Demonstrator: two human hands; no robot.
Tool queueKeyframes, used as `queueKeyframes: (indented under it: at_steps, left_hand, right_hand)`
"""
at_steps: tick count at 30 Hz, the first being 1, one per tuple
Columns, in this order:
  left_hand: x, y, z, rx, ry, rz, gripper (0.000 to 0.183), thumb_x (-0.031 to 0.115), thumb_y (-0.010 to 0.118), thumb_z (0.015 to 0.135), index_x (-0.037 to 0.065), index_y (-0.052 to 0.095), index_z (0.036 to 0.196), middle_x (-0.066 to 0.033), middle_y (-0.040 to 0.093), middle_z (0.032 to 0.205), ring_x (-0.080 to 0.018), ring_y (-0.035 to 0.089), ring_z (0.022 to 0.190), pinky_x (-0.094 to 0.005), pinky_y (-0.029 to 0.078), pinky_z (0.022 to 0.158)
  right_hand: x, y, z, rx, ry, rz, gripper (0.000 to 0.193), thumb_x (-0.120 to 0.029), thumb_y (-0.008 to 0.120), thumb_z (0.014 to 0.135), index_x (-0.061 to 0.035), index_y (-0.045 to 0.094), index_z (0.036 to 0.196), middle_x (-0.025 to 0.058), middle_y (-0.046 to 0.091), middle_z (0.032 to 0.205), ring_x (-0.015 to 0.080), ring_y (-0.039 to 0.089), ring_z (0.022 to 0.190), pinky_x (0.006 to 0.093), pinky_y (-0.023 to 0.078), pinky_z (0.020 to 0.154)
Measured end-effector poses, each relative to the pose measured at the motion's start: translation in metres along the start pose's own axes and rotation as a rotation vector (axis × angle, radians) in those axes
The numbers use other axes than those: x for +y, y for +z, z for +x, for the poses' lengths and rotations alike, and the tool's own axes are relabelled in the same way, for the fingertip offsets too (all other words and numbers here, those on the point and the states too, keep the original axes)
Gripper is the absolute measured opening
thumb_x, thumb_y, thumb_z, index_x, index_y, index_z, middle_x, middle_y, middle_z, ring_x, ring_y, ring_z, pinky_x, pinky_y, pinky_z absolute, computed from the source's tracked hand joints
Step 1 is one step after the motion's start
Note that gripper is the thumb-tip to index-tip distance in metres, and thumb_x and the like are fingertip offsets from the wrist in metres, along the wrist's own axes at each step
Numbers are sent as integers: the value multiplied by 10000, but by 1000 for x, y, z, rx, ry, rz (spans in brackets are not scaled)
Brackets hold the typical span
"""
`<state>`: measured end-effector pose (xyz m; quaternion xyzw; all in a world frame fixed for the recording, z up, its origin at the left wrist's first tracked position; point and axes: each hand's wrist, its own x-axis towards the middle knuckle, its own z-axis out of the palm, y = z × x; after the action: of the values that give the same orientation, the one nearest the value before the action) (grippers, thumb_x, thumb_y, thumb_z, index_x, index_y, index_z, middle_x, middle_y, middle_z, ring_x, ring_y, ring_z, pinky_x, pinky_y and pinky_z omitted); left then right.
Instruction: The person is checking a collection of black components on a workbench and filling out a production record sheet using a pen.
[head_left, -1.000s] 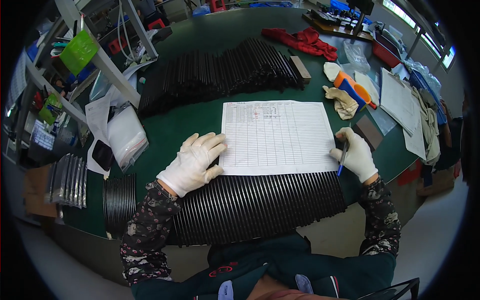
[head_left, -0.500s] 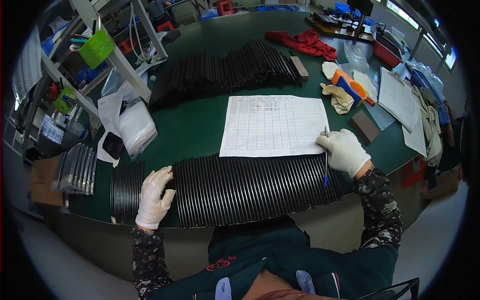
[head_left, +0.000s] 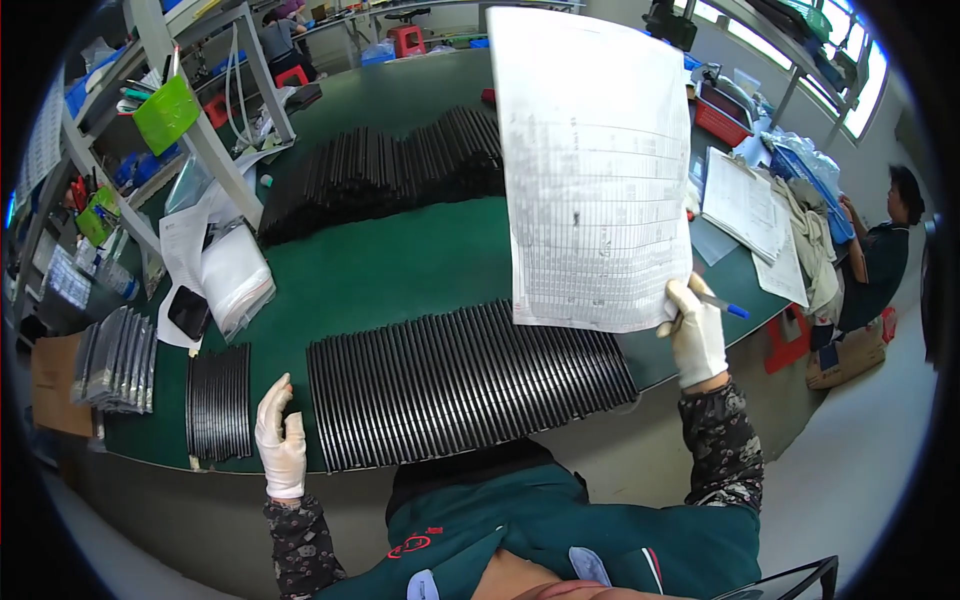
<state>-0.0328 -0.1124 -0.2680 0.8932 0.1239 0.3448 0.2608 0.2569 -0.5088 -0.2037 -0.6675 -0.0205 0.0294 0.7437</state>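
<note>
My right hand [head_left: 696,335], in a white glove, pinches the lower right corner of a printed table sheet [head_left: 600,180] and holds it raised above the table. A blue-capped pen [head_left: 736,310] is also in that hand, sticking out to the right. Beneath the sheet's lower edge lies a wide row of slim black rods [head_left: 470,385], side by side along the near table edge. My left hand [head_left: 280,440], gloved too, is open, fingers apart and holding nothing. It sits between that row and a narrower row of black rods [head_left: 219,405] on the left.
Farther back lies a big pile of black rods [head_left: 390,165], partly behind the sheet. At left are a phone [head_left: 188,313], a white plastic-wrapped pack [head_left: 235,275] and bagged parts [head_left: 118,360]. Papers [head_left: 745,205] and a red basket [head_left: 722,118] lie right; a person [head_left: 880,250] is beyond.
The sheet, flat on the table before, is now lifted upright in my right hand, with the pen turned sideways. My left hand has come off the wide row's end. The view has shifted right.
</note>
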Motion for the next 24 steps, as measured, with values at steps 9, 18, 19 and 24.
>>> queueKeyframes:
  at_steps: [9,18,19,24]
  left_hand:
    - [5,6,2,-92,8,117,381,-67,499,804,14,531,1175,-141,559,1246,-290,549,1122,-362,450,969]
    - [10,5,-1,-66,-29,159,405,-55,527,772,23,534,1170,-125,571,1237,-292,556,1096,-383,461,936]
    - [10,6,0,-56,-25,157,405,-55,527,772,23,534,1170,-125,571,1237,-292,556,1096,-383,461,936]
    - [16,9,3,-83,51,278,391,-37,540,755,37,532,1138,-118,589,1211,-301,569,1055,-403,448,909]
  right_hand:
    - [14,3,-45,-36,219,226,239,-115,549,889,12,537,1091,80,632,838,114,582,532,176,389,382]
    - [8,3,-18,-5,-163,-134,217,-124,569,911,18,571,1075,46,612,843,49,530,557,159,379,434]
    - [1,0,-11,69,-329,-259,193,-102,576,917,13,584,1072,24,601,840,24,491,558,152,366,453]
    - [-18,-11,54,323,-822,-448,192,-46,612,904,14,607,1087,29,646,868,104,567,764,224,460,722]
